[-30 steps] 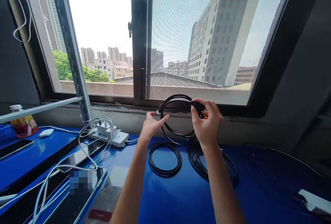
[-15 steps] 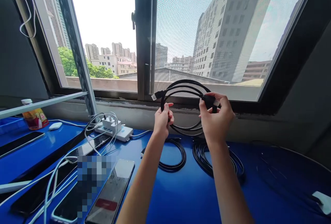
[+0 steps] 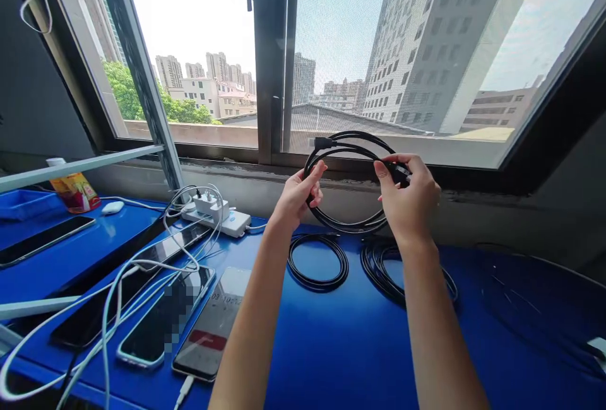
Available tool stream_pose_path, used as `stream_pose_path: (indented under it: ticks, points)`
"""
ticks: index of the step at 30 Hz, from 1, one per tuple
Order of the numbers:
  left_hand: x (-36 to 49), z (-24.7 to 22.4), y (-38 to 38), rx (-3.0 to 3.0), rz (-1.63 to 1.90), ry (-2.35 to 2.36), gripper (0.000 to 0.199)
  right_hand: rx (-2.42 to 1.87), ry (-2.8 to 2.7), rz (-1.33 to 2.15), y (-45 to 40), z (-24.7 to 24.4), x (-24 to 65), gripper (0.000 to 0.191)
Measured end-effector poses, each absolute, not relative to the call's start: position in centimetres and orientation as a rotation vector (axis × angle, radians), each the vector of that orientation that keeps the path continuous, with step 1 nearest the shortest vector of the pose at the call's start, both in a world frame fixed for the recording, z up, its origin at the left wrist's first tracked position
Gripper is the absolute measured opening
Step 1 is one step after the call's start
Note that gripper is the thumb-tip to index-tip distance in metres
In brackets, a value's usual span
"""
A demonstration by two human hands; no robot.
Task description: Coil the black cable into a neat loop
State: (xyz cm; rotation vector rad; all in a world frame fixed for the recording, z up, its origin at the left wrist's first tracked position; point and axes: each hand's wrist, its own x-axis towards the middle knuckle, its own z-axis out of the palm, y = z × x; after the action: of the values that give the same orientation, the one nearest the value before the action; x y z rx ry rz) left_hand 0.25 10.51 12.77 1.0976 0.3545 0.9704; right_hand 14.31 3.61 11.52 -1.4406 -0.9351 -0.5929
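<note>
A coiled black cable [image 3: 353, 229] is held up in front of the window sill, between both hands. My left hand [image 3: 303, 194] is closed round the left side of the coil. At the coil's upper left, above that hand, a black plug [image 3: 324, 143] sticks out. My right hand [image 3: 411, 199] pinches the right side of the loops, with another connector partly hidden in its fingers. Below, on the blue table [image 3: 331, 347], lie a small black cable coil [image 3: 318, 263] and a thicker black coil [image 3: 384, 274], which my right forearm partly covers.
Several phones, one of them a phone with a lit screen [image 3: 215, 328], lie at the left among white cables [image 3: 113, 309]. Behind them is a white power strip [image 3: 231, 223]. A metal rack post [image 3: 142, 76] stands before the window. A bottle [image 3: 76, 189] is at the far left.
The held coil's loops are gathered closer together, and its left plug has moved up and right, now pointing left along the coil. The camera view has shifted slightly.
</note>
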Motion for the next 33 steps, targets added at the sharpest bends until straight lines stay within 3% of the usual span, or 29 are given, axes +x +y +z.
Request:
stream_pose_path:
  ticks: [6, 10, 17, 20, 24, 27, 30, 33]
  points:
    - [-0.4, 11.9, 11.6, 1.000, 0.529, 0.013, 0.089, -1.445, -0.964, -0.324, 1.7, 12.9, 15.6, 0.060]
    - [0.9, 9.6, 13.1, 1.111, 0.212, -0.057, 0.105, -1.539, -1.191, -0.158, 0.6, 13.3, 15.8, 0.067]
    - [1.3, 7.7, 14.1, 1.345, 0.081, 0.139, 0.081, -1.677, -1.474, 0.060, 1.1, 13.2, 15.5, 0.062]
    - [1.1, 8.7, 13.5, 1.593, 0.135, 0.326, 0.059, -1.720, -1.485, 0.024, 1.7, 13.0, 15.5, 0.047]
    - [2.0, 9.8, 12.5, 1.901, 0.523, 0.748, 0.049, -1.840, -1.394, -0.214, 2.8, 12.6, 14.6, 0.020]
    - [3.1, 9.9, 12.3, 1.877, 0.840, 0.827, 0.038, -1.823, -1.414, -0.372, 3.8, 12.1, 13.7, 0.044]
    - [3.7, 9.8, 12.4, 1.745, 0.993, 0.758, 0.041, -1.702, -1.424, -0.466, 4.7, 11.5, 13.4, 0.066]
    - [3.6, 9.9, 12.6, 1.554, 1.000, 0.667, 0.039, -1.655, -1.424, -0.460, 5.0, 11.4, 13.7, 0.048]
